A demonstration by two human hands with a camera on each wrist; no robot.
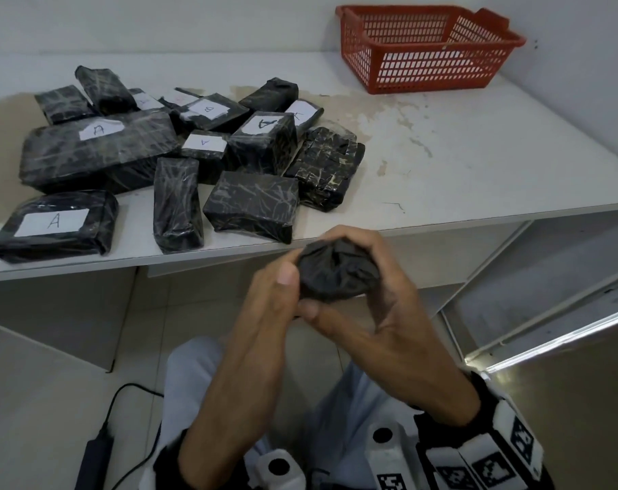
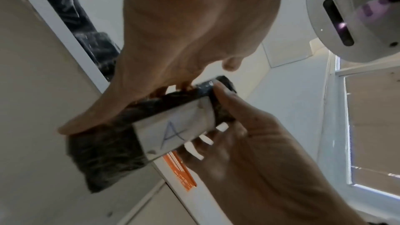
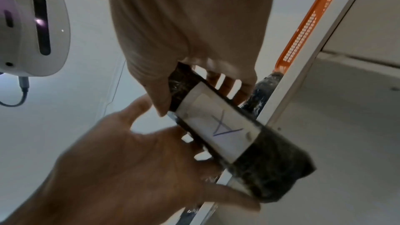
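Head view: both hands are gripping one black-wrapped packet (image 1: pixel 337 268) in mid-air, just below the near edge of the table (image 1: pixel 477 153). The packet is showing its crumpled end to the lens, so its long axis is running away from the camera. The left hand (image 1: pixel 251 330) is clamping it from 8 o'clock and the right hand (image 1: pixel 381 313) is wrapping it from 3 o'clock. The pile of packets (image 1: pixel 159 153) is lying at 11 o'clock from the hands. The red basket (image 1: pixel 427 47) is sitting at 1 o'clock, well apart, so the right hand is the nearer one.

Left wrist view: the left hand (image 2: pixel 184 32) is curling its fingers over the packet's (image 2: pixel 108 151) upper edge. The right hand (image 2: pixel 249 151) is pinching the far end from 4 o'clock. The white label (image 2: pixel 171 133), marked A, is facing the lens.

Right wrist view: the right hand (image 3: pixel 190 23) is gripping the packet's (image 3: pixel 270 168) top end and the left hand (image 3: pixel 129 168) is cradling it from 7 o'clock. The basket (image 3: pixel 307 28) is showing at 1 o'clock, beyond the table edge.

Judgement: if the packet is heading for the basket, the move is going up and toward 1 o'clock, with the right hand leading.
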